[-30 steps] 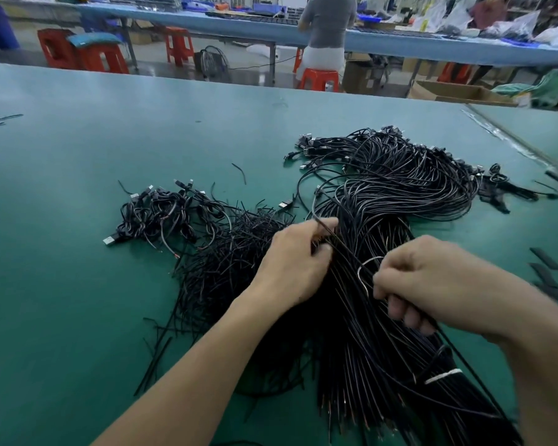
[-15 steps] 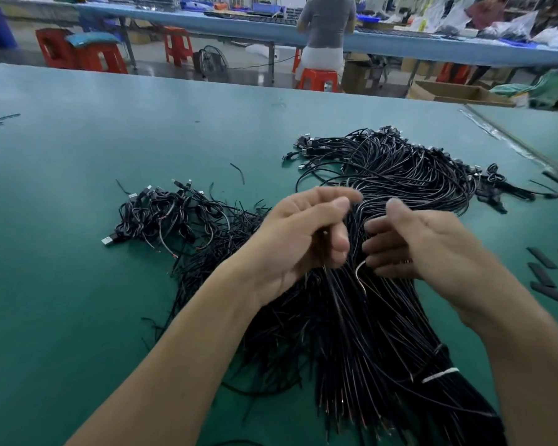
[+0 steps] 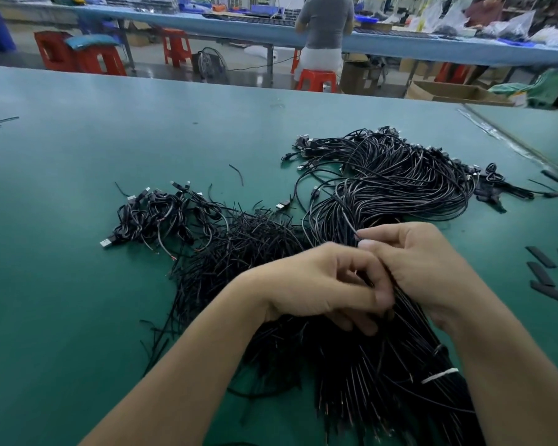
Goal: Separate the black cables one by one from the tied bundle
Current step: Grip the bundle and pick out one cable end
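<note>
A thick bundle of black cables point(image 3: 397, 185) lies across the green table point(image 3: 78, 317), curving from the far right down to the near edge. A white tie point(image 3: 438, 375) binds it near me. My left hand point(image 3: 319, 284) rests on the bundle's middle, its thumb and fingers closed on black strands. My right hand point(image 3: 422, 268) sits right beside it, touching it, and pinches one thin black cable point(image 3: 345, 214) between thumb and forefinger. That cable rises away from the fingertips toward the bundle's bend.
A smaller heap of separated cables with USB plugs point(image 3: 161, 217) lies to the left, beside a mat of short black offcuts point(image 3: 252, 243). Black flat strips point(image 3: 541, 275) lie at the right. A person on a red stool point(image 3: 318, 80) sits beyond the table's far edge.
Both hands dropped from a raised position back onto the bundle and closed together. My right hand now pinches a single cable; the small loop seen earlier between the hands is gone.
</note>
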